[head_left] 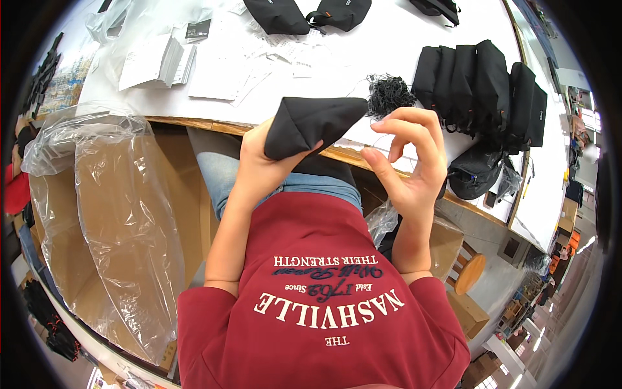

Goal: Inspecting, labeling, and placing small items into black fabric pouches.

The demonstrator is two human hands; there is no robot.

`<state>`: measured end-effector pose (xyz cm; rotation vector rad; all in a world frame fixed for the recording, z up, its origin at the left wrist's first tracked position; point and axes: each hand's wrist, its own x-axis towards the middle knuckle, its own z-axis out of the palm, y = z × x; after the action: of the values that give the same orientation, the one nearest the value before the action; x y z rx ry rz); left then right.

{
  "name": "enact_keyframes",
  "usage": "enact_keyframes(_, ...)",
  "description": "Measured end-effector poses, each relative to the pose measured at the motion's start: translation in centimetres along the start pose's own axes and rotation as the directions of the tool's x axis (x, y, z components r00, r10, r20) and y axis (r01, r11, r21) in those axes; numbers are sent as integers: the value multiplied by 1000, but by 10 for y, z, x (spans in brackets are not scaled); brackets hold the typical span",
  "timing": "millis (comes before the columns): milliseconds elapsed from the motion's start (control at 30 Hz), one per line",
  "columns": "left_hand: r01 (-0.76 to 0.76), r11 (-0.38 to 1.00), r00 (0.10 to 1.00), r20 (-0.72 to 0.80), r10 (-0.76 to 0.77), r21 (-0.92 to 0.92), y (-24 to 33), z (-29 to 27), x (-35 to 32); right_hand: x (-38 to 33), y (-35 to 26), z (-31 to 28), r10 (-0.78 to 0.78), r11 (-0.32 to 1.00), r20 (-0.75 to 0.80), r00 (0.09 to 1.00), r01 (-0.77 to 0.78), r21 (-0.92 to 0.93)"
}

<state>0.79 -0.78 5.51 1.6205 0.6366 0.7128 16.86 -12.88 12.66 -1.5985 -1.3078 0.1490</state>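
Note:
My left hand grips a black fabric pouch by its left end, above the front edge of the table. The pouch has a folded, pointed shape, and its inside cannot be seen. To the right of it my right hand is raised, with thumb and index finger apart and the other fingers curved. I see nothing plainly held in it, and it does not touch the pouch. Just beyond its fingertips lies a tangled heap of black cords on the white table.
Several black pouches stand in a row at the right, with a black bag nearer me. More black pouches lie at the far side. White paper stacks are at the left. A plastic-lined cardboard box stands left of my legs.

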Motion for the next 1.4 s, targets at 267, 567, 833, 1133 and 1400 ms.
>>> enact_keyframes(267,-14,999,996,89,9,46,1,2,0,-25,48,-58,474,859,-225,851,-503,-93)
enact_keyframes(567,133,977,944,321,-74,-168,-8,9,-3,-111,133,-93,632,291,-432,643,-714,-637)
enact_keyframes(833,137,973,927,372,-59,-186,-7,14,-3,-106,146,-102,718,313,-386,579,-765,-564)
enact_keyframes(1133,132,974,907,419,-44,-185,-17,17,-1,-94,111,-94,714,601,-332,617,-783,-161)
enact_keyframes(1400,132,971,915,401,-42,-200,-15,12,-3,-49,39,-56,504,711,139,852,-501,494)
